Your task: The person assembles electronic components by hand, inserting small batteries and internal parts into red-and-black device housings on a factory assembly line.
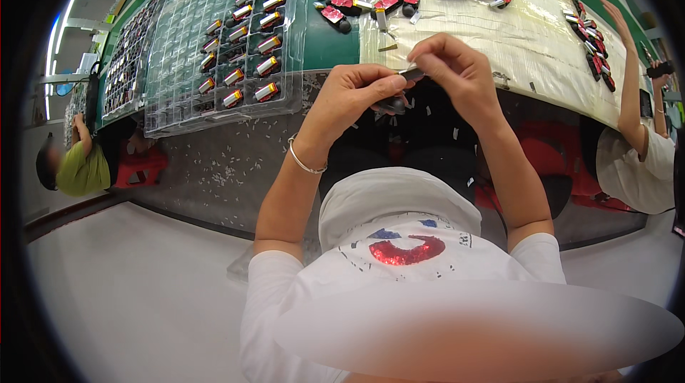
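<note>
Grasping the device point(392, 104) with the left hand point(360, 92), I see from my remote feed a small dark body, rounded at its lower end, partly hidden by fingers. It is at the mat's point(528, 26) near edge. The right hand point(457, 73) has its fingertips together at the top; whether they grip it, I cannot tell.

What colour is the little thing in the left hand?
The little thing looks black where it shows, in the head view.
</note>
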Motion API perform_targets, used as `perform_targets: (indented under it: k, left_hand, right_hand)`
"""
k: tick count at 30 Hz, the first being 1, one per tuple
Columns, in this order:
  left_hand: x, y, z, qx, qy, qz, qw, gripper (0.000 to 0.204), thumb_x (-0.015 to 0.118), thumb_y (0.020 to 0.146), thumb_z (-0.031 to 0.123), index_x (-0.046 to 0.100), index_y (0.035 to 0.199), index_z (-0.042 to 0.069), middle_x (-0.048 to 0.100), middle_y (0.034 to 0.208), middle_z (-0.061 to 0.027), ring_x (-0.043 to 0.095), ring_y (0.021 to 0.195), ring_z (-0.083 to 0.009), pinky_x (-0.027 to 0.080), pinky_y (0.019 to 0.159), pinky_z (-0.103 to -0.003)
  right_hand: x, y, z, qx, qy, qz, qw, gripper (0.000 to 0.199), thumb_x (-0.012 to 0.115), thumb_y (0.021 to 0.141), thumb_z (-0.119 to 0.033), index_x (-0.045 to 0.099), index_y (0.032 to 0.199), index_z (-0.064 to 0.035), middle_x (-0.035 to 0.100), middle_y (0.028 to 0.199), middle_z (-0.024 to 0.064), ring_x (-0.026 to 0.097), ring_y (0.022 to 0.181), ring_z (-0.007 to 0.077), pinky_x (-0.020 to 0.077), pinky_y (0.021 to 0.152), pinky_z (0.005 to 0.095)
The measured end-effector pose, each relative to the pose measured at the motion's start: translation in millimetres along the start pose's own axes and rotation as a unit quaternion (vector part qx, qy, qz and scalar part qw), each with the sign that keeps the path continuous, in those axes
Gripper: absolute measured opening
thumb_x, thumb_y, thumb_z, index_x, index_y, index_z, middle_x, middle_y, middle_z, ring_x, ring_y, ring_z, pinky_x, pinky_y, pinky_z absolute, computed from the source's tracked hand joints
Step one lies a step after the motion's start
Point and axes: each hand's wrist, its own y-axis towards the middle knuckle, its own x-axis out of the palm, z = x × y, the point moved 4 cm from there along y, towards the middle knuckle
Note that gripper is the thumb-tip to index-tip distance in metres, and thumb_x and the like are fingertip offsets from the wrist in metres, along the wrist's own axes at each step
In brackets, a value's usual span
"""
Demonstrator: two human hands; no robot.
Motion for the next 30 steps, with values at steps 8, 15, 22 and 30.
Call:
perform_targets:
  k: [8,15,22,30]
  left_hand:
    - [2,-7,-1,-0.037,-0.140,0.007,0.989,0.024,0.063,0.093,0.023,0.072,0.100,0.002,0.071,0.079,-0.0046,0.063,0.063,-0.0077,0.040,0.053,-0.018]
    - [17,-2,-7,-0.035,-0.174,-0.035,0.984,0.026,0.063,0.093,0.026,0.070,0.102,0.002,0.071,0.081,-0.0048,0.063,0.062,-0.0090,0.040,0.052,-0.018]
    - [17,-8,-3,0.023,-0.192,-0.003,0.981,0.034,0.072,0.087,0.013,0.063,0.116,0.000,0.068,0.098,-0.0067,0.064,0.077,-0.0086,0.051,0.065,-0.019]
    - [13,-15,10,0.108,-0.092,0.076,0.987,0.038,0.073,0.083,0.002,0.060,0.119,-0.004,0.065,0.107,-0.0074,0.062,0.096,-0.0090,0.052,0.085,-0.021]
  right_hand:
    - [-10,-12,10,0.013,-0.037,-0.064,0.997,0.029,0.055,0.081,0.006,0.071,0.104,-0.0019,0.067,0.105,0.0051,0.062,0.096,0.0127,0.0487,0.085,0.0248]
    - [12,-16,11,0.056,0.182,-0.028,0.981,0.022,0.068,0.089,-0.012,0.069,0.109,-0.0027,0.068,0.106,0.0060,0.064,0.090,0.0106,0.0528,0.076,0.0244]
    - [10,-15,5,0.003,0.212,-0.012,0.977,0.022,0.066,0.091,-0.009,0.065,0.110,-0.0008,0.068,0.105,0.0077,0.063,0.096,0.0118,0.0528,0.085,0.0263]
    - [7,-14,-16,-0.093,-0.049,0.015,0.994,0.021,0.071,0.085,-0.008,0.069,0.105,-0.0025,0.068,0.098,0.0078,0.063,0.089,0.0154,0.0512,0.078,0.0278]
